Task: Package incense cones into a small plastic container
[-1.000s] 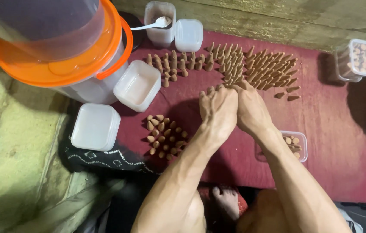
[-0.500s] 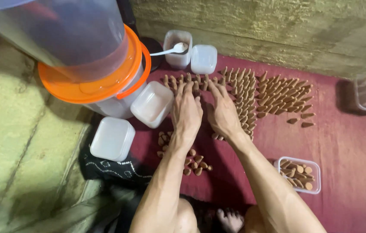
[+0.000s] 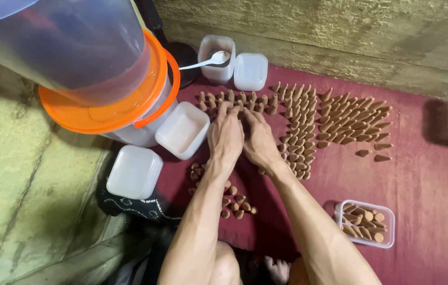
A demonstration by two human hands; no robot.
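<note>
Both hands, left hand (image 3: 225, 138) and right hand (image 3: 260, 142), sit together, fingers pinched on small brown clay-like cones (image 3: 308, 124) on the maroon mat (image 3: 424, 179). White plastic tub (image 3: 183, 130) just left, orange-rimmed bucket (image 3: 113, 105) beyond.

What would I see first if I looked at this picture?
First the rows of little brown cones laid out on the dark red cloth, right of the middle. Two bare hands, the left hand and the right hand, press together among the cones at the centre. At the upper left looms a big clear bucket with an orange rim.
</note>
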